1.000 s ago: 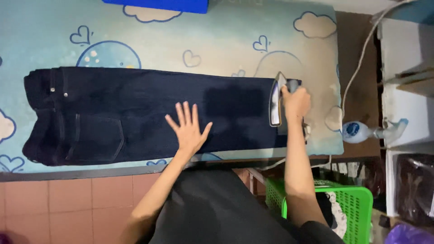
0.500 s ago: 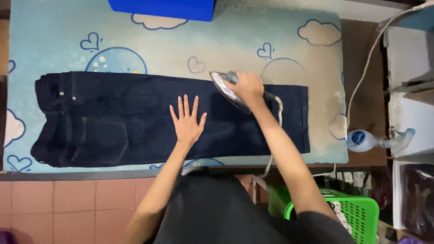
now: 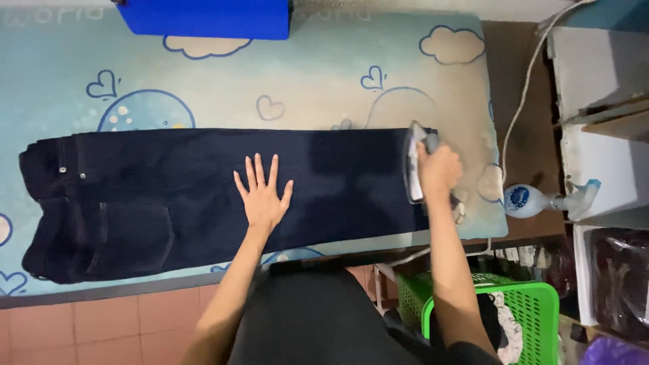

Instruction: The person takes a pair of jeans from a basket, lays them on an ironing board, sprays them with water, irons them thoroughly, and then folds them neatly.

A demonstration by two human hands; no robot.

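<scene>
We see dark blue jeans [image 3: 203,196] lying flat and folded lengthwise on the table [image 3: 338,81], which has a light blue cover with drawn clouds and hearts. The waist points to the left and the leg ends to the right. Our left hand [image 3: 262,199] lies flat on the middle of the jeans with fingers spread wide, holding nothing. Our right hand [image 3: 439,169] is closed around the handle of an iron [image 3: 414,165], which stands at the leg end of the jeans.

We judge the denim to be soft but thick, so it bends easily and does not slip much under a flat palm. The iron is probably heavy and hot at its metal plate, so the handle is the only good place to take it.

A blue box [image 3: 209,17] sits at the far edge of the table. A spray bottle [image 3: 534,201], white with a round blue label, lies at the right. Below it stands a green basket [image 3: 520,304], perhaps with clothes inside. A white cord [image 3: 524,94] runs up at the right.
</scene>
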